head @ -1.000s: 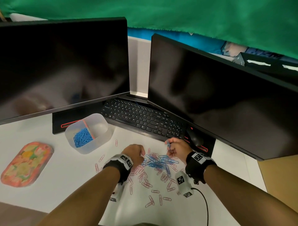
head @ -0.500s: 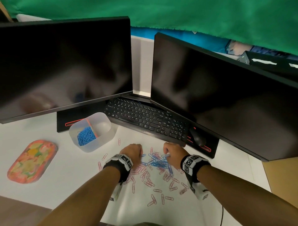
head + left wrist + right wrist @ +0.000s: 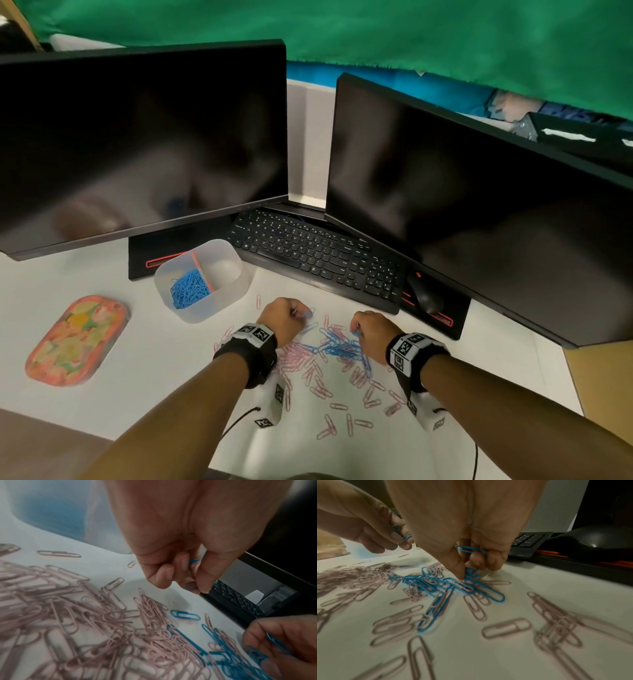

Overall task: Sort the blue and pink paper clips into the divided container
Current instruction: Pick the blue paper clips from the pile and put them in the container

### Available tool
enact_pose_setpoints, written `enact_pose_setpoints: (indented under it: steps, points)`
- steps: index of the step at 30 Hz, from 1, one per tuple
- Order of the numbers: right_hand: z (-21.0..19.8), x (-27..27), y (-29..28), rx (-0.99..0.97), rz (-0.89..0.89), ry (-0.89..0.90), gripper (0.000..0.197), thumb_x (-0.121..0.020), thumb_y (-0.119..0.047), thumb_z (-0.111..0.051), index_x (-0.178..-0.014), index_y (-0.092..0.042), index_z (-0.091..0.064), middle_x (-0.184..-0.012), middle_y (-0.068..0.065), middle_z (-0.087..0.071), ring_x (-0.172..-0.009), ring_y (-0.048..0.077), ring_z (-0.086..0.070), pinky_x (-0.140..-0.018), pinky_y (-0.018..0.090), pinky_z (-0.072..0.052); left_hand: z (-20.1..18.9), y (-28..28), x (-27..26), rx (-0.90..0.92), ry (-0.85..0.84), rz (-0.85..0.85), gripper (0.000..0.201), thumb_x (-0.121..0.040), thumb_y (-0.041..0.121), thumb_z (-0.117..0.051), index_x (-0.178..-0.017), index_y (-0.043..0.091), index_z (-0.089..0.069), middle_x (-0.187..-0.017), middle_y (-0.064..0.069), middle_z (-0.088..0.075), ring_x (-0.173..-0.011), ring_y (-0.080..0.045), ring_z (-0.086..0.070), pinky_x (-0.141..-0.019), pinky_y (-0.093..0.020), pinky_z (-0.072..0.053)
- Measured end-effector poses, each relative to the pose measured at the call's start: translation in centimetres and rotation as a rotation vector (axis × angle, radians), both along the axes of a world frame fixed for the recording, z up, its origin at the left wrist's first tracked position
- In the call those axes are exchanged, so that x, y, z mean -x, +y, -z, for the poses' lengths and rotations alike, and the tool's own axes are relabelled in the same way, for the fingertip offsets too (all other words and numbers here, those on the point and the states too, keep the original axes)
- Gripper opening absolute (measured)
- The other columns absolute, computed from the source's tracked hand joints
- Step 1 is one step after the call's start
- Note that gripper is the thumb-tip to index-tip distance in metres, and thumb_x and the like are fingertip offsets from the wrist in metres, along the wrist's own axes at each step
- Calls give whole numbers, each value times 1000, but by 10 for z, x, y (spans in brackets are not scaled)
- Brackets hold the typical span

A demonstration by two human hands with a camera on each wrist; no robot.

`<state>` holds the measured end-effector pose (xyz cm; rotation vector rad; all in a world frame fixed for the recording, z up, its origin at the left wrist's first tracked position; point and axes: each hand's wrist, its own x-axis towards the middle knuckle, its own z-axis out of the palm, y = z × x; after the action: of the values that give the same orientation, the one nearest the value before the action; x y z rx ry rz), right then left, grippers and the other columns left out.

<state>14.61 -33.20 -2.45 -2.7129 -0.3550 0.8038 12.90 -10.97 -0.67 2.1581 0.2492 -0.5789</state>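
Note:
Blue paper clips [image 3: 337, 346] and pink paper clips [image 3: 301, 363] lie mixed on the white desk. My left hand [image 3: 286, 318] hovers at the pile's far left edge and pinches blue clips [image 3: 190, 586] between thumb and fingers. At the pile's right side my right hand [image 3: 371, 334] holds blue clips [image 3: 471, 549] in curled fingers, its thumb tip down on the blue heap [image 3: 467, 574]. The translucent divided container [image 3: 236, 284] stands at the far left; blue clips [image 3: 188, 289] fill its left compartment, and the right one looks empty.
A black keyboard [image 3: 315, 253] and mouse [image 3: 423, 291] lie just beyond the hands, under two dark monitors [image 3: 144, 144]. A patterned oval tray [image 3: 77, 339] rests at the left. Loose pink clips [image 3: 346, 421] scatter towards the near desk edge.
My right hand came down from above the pile onto the blue clips. The left hand lifted slightly with blue clips between its fingers.

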Motion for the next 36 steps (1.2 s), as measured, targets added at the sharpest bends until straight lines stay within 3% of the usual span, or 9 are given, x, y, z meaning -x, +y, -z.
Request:
enact_pose_setpoints:
  steps: [5, 8, 12, 17, 22, 28, 31, 34, 36]
  points:
    - [0, 1, 0, 40, -4, 17, 32, -86, -1, -50, -114, -14, -56, -121, 5, -54, -109, 22, -56, -91, 29, -47, 1, 6, 3, 104, 20, -103, 19, -88, 21, -64, -72, 29, -67, -85, 6, -69, -82, -12, -61, -75, -22, -43]
    - [-5, 2, 1, -7, 57, 36, 24, -92, -7, -47, -114, -12, -55, -121, 6, -56, -110, 22, -55, -92, 29, -47, -5, 10, 3, 225, 30, -210, 17, -92, 15, -58, -78, 20, -66, -76, 1, -68, -66, -7, -58, -60, -18, -41]
    - [-24, -2, 11, -233, 230, 137, 18, -96, -12, -41, -108, -17, -53, -106, 0, -54, -101, 16, -54, -82, 24, -42, -14, 19, 4, 507, 108, -465, 21, -93, 3, -47, -86, 11, -65, -68, -6, -57, -51, -14, -43, -51, -22, -36]
    - [-54, -10, 57, -727, 500, 425, 20, -96, -2, -43, -103, -10, -60, -70, 3, -52, -55, 11, -48, -48, 20, -34, -30, 30, 11, 793, 168, -623, 21, -95, 3, -38, -96, 7, -59, -74, -9, -58, -66, -22, -62, -65, -32, -53]
    - [-81, -19, 114, -1022, 624, 655, 16, -95, 2, -43, -92, -2, -58, -74, 11, -49, -63, 25, -56, -52, 31, -44, -43, 50, 16, 948, 189, -737, 19, -97, 20, -44, -97, 7, -58, -82, -11, -63, -68, -23, -68, -69, -33, -58]
    - [-106, -33, 193, -913, 462, 620, 16, -93, 2, -47, -82, -4, -57, -72, 15, -57, -52, 20, -56, -45, 25, -46, -64, 97, 16, 932, 58, -882, 25, -100, 29, -42, -94, 11, -58, -73, -9, -71, -63, -20, -67, -73, -34, -57]
    - [-106, -40, 236, -781, 370, 585, 13, -92, 3, -48, -88, -4, -59, -88, 21, -62, -63, 25, -58, -47, 25, -50, -76, 127, 17, 893, -12, -986, 22, -99, 22, -43, -90, 8, -57, -69, -12, -67, -58, -21, -66, -65, -33, -58]
    - [-103, -46, 268, -691, 332, 579, 15, -90, 6, -46, -88, -2, -59, -98, 22, -60, -72, 28, -62, -71, 38, -58, -83, 152, 17, 832, -35, -1069, 17, -98, 18, -45, -94, 5, -56, -69, -13, -66, -56, -21, -66, -59, -31, -57]
    - [-101, -50, 281, -625, 288, 514, 22, -90, 1, -48, -109, 2, -60, -101, 14, -59, -82, 24, -62, -84, 39, -57, -83, 165, 17, 783, -11, -1084, 20, -98, 24, -47, -103, 6, -54, -80, -13, -61, -67, -21, -60, -65, -31, -54]
